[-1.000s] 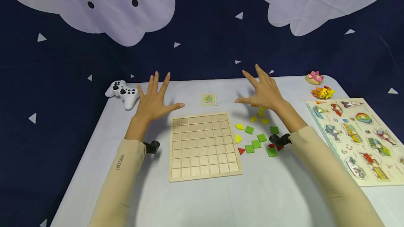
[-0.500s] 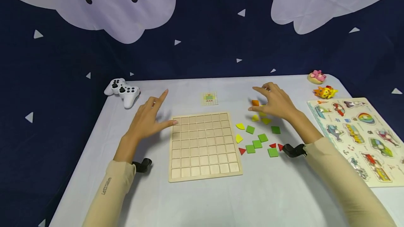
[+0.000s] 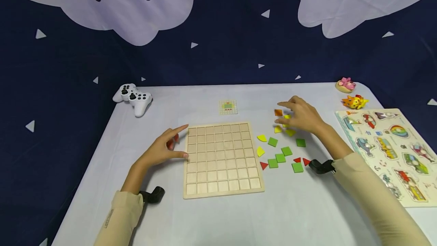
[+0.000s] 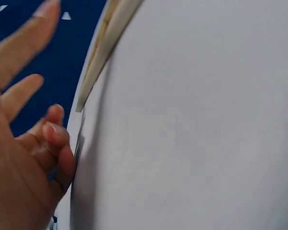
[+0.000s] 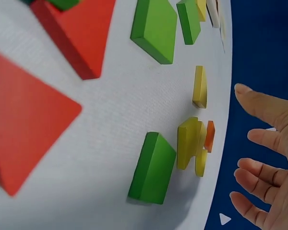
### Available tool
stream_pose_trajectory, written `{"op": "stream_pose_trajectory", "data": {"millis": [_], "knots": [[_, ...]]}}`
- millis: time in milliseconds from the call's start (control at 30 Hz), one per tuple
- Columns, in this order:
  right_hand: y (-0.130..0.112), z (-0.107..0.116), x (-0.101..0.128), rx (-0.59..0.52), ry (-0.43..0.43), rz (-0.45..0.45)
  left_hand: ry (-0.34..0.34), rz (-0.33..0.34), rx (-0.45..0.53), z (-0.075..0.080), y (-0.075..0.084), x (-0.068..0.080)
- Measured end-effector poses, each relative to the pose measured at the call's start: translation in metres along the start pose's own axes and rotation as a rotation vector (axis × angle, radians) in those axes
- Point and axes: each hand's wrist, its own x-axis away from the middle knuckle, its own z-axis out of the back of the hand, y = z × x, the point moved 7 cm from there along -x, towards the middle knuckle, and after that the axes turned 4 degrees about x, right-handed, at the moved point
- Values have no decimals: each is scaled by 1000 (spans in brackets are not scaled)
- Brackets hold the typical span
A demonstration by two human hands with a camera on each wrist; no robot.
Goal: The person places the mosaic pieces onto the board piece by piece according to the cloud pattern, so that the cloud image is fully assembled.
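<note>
White plastic marks the far left: a game controller (image 3: 133, 96) sits near the far-left corner of the pale counter (image 3: 218, 215). Right of it, the left hand (image 3: 163, 149) lies low against the left edge of the wooden grid board (image 3: 221, 158), forefinger stretched out, thumb at the board's rim and the other fingers loosely bent; it holds nothing, though something small and red shows just under the fingers and I cannot tell what it is. Beyond the board's far edge lies a small pattern card (image 3: 227, 107).

Right of the board the flat coloured pieces are scattered on the counter: yellow quarter-rounds (image 3: 261, 138), green squares (image 3: 286, 150) and red triangles (image 3: 263, 165). The right hand (image 3: 302, 116) hovers over the far end of this scatter with fingers relaxed and slightly bent, gripping nothing; nearest its fingertips are an orange piece (image 3: 278, 112) and small yellow pieces (image 5: 188, 143), which the wrist view shows partly stacked.

These pieces look like thin painted wood: light, stiff, not fragile, with smooth faces that would probably slide on the counter if pushed. Being so flat, each is best pinched at two opposite edges, or tipped up by one corner first.

On the far right lie two little toy figures (image 3: 351, 93) and a vehicle peg puzzle (image 3: 392, 151).
</note>
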Motion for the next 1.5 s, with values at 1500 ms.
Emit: {"op": "stream_pose_trajectory", "data": {"millis": [1500], "knots": [[7, -22, -21, 44, -69, 32, 51, 33, -28, -15, -19, 12]]}}
